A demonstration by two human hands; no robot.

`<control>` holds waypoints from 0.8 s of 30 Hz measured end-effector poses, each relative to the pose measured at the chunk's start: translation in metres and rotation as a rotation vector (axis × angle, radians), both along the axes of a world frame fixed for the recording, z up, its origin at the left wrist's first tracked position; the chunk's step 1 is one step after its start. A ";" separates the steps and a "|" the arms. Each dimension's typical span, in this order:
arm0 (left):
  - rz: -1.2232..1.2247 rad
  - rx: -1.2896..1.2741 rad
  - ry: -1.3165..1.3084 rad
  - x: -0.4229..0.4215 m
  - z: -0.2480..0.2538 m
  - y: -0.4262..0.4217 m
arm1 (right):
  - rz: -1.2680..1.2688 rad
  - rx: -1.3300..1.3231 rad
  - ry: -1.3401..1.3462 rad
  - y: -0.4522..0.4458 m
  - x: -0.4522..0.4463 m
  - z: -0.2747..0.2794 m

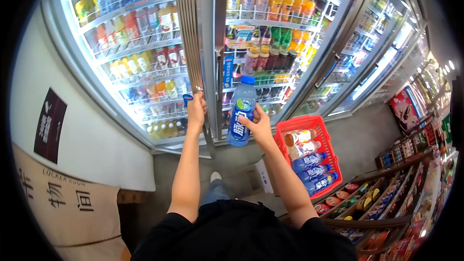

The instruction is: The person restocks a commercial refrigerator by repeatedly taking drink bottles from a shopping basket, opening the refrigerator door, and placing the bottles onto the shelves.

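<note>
My right hand (257,124) is wrapped round a blue drink bottle (244,99) with a blue cap, which it holds upright in front of the cooler. The fingers of my left hand (195,110) are closed on the edge of a cooler door (189,34) that stands swung out and shows almost edge-on. Left of that door, the lit cooler shelves (135,50) hold rows of bottles. Beside my right forearm is a red shopping basket (323,133) with several bottles lying in it, some with blue labels.
More cooler doors (333,67) run off to the right. A snack rack (377,222) with packaged goods stands at the lower right, near the basket. A cardboard box (253,179) sits on the floor by my foot. A cloth curtain (72,208) hangs at the lower left.
</note>
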State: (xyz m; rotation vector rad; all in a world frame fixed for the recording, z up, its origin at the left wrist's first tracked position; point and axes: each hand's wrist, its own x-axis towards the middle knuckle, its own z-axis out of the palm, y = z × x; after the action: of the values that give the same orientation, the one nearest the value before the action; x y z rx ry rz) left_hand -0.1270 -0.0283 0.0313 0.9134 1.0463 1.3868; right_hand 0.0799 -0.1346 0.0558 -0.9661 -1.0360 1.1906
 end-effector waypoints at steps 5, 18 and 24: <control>0.016 0.004 0.052 -0.026 0.003 -0.069 | 0.059 0.001 0.013 -0.024 -0.014 -0.002; 1.199 0.389 1.025 -0.091 0.032 -0.247 | 0.307 0.070 0.012 -0.053 -0.078 0.014; 0.680 0.703 0.806 -0.056 0.052 -0.245 | 0.322 0.079 -0.023 -0.053 -0.089 0.022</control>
State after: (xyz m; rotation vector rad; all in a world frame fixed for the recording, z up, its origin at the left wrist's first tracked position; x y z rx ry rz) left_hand -0.1832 -0.2735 0.0835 1.8441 1.5930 2.0845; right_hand -0.0095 -0.1878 0.0779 -0.7705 -1.2816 1.3915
